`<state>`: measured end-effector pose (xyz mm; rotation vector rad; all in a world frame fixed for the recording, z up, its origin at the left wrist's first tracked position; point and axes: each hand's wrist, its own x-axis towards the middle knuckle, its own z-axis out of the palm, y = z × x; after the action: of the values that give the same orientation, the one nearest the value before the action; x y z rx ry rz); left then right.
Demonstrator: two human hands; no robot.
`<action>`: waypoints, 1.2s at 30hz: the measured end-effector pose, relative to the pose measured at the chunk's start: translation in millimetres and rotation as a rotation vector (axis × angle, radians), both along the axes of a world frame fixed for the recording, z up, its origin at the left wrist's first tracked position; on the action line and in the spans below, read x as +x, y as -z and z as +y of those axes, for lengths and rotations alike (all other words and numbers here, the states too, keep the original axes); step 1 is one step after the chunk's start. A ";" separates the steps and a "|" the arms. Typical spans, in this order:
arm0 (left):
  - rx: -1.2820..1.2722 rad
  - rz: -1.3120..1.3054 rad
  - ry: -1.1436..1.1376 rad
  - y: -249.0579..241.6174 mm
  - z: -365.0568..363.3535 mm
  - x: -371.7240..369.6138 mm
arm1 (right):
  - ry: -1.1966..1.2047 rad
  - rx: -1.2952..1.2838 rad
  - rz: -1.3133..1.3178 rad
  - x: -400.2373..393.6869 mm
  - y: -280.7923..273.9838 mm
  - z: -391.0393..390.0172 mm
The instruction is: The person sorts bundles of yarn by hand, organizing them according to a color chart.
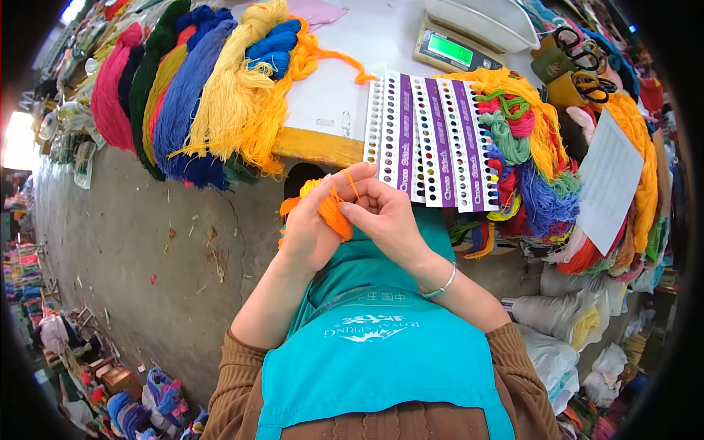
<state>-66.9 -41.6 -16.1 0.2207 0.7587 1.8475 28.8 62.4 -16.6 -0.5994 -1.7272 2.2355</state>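
Orange thread (335,218): bundled in the left hand, above the apron (374,315), near the bench (334,95).
Left hand (306,226): curled around the bundle.
Right hand (387,220): narrow, finger and thumb appearing to pinch a strand (354,188).
Handling: strand best kept lightly taut, bundle loosely cupped, against knotting.
Cards (443,139): beside right hand; loose ends best kept off them.

A digital scale (456,53) with a lit green display stands on the white tabletop (345,51), a white tray (495,20) over its far side. Black-handled scissors (592,89) sit in an olive holder (550,66) and a yellow holder (563,92) (close together), near a slanting white sheet (610,180). A plastic bag (548,359) bulges lower right; scraps (221,264) litter the grey floor (110,227)
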 end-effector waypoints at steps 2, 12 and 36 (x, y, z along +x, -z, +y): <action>-0.002 -0.003 0.002 2.1 0.7 1.0 | 0.000 -0.012 -0.003 -0.8 1.0 -0.9; 0.017 -0.057 0.045 3.3 -1.8 -4.1 | 0.044 -0.153 -0.019 3.2 -5.5 0.4; 0.011 -0.015 -0.006 6.9 -4.9 -6.6 | 0.026 -0.213 0.020 -0.7 -1.0 3.1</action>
<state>-73.5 -46.4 -23.0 0.2117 0.7393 1.8571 28.1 65.6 -15.6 -0.6378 -1.4738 2.4172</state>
